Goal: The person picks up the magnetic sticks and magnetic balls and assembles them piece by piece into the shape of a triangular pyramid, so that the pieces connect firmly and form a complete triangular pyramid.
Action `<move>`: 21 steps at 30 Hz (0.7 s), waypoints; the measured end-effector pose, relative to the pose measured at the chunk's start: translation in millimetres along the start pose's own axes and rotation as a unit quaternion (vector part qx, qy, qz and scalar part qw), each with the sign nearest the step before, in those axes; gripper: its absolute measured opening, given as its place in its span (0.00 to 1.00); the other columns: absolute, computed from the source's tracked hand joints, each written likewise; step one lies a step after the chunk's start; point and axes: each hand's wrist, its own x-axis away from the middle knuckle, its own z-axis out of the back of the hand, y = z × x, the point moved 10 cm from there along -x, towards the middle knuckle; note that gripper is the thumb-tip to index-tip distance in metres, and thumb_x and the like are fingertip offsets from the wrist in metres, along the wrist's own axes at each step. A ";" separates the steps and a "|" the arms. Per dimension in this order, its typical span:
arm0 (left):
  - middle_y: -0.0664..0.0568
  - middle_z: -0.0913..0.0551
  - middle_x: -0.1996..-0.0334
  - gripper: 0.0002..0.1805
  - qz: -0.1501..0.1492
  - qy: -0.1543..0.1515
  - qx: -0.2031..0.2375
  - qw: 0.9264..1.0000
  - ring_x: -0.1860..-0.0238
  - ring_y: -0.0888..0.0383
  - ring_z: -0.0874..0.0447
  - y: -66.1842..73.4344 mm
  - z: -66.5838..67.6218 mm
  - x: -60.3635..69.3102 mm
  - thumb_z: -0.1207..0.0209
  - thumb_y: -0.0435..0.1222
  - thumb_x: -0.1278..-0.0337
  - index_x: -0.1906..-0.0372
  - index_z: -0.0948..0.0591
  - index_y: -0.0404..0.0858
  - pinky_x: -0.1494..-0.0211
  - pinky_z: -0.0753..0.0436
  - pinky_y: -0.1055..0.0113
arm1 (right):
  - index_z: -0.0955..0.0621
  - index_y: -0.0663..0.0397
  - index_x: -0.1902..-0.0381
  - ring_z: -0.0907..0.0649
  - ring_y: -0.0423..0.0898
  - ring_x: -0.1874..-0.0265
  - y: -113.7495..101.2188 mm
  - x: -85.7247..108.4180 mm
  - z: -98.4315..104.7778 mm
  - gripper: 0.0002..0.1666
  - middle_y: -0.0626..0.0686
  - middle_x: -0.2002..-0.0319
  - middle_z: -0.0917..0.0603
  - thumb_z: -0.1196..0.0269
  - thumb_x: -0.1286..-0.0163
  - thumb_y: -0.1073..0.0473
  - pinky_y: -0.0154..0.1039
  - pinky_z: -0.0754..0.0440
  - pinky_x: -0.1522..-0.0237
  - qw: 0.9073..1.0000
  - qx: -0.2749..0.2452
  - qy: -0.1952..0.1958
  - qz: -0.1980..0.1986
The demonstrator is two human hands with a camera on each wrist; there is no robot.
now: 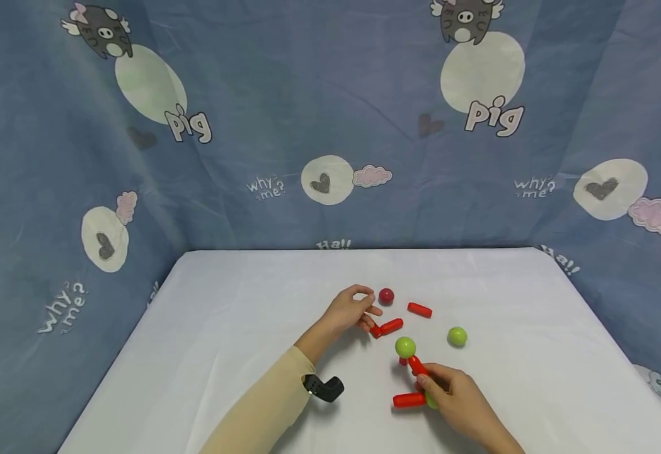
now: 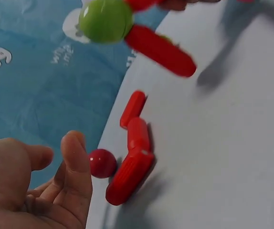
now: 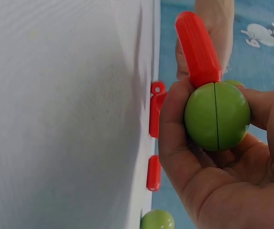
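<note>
My right hand (image 1: 462, 403) grips an assembly of red rods and green balls above the table. In the head view one green ball (image 1: 406, 347) is at its top and a red rod (image 1: 409, 400) points left from its lower end. The right wrist view shows a green ball (image 3: 217, 116) between thumb and fingers, a red rod (image 3: 197, 46) rising from it. My left hand (image 1: 350, 310), fingers loosely bent and holding nothing, hovers beside two touching red rods (image 1: 391, 326) and a red ball (image 1: 386, 296). The left wrist view shows this hand (image 2: 46, 186) left of the red ball (image 2: 102, 163).
Another red rod (image 1: 419, 309) lies on the white table (image 1: 239, 328) behind the pair, and a loose green ball (image 1: 457, 336) sits to its right. A patterned blue cloth (image 1: 285, 113) hangs behind and around the table.
</note>
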 end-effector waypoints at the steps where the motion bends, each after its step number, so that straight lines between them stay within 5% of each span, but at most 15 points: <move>1: 0.43 0.09 0.63 0.20 0.005 0.001 -0.006 1.000 0.81 0.62 0.17 -0.6 0.3 -4.8 0.47 0.40 0.23 0.34 0.27 0.34 0.74 0.16 0.72 | 0.16 0.57 0.44 0.22 0.44 0.65 0.0 -0.1 -0.2 0.19 0.47 0.64 0.14 0.37 0.25 0.53 0.32 0.26 0.69 1.000 -0.001 0.000 0.000; 9: 0.47 0.09 0.65 0.25 0.019 -0.008 -0.044 0.999 0.80 0.61 0.17 2.5 -5.3 -26.6 0.45 0.42 0.24 0.29 0.30 0.37 0.71 0.14 0.71 | 0.16 0.56 0.45 0.23 0.42 0.67 0.0 0.0 0.8 0.17 0.47 0.65 0.15 0.37 0.25 0.53 0.31 0.27 0.70 1.000 -0.010 -0.004 0.000; 21: 0.46 0.10 0.65 0.26 0.063 -0.031 -0.026 0.997 0.77 0.60 0.15 -1.9 -18.5 -42.8 0.44 0.41 0.24 0.28 0.31 0.36 0.69 0.13 0.70 | 0.16 0.56 0.45 0.22 0.43 0.65 -0.5 -0.4 0.8 0.19 0.46 0.64 0.14 0.38 0.25 0.49 0.31 0.26 0.67 1.000 -0.002 -0.008 0.015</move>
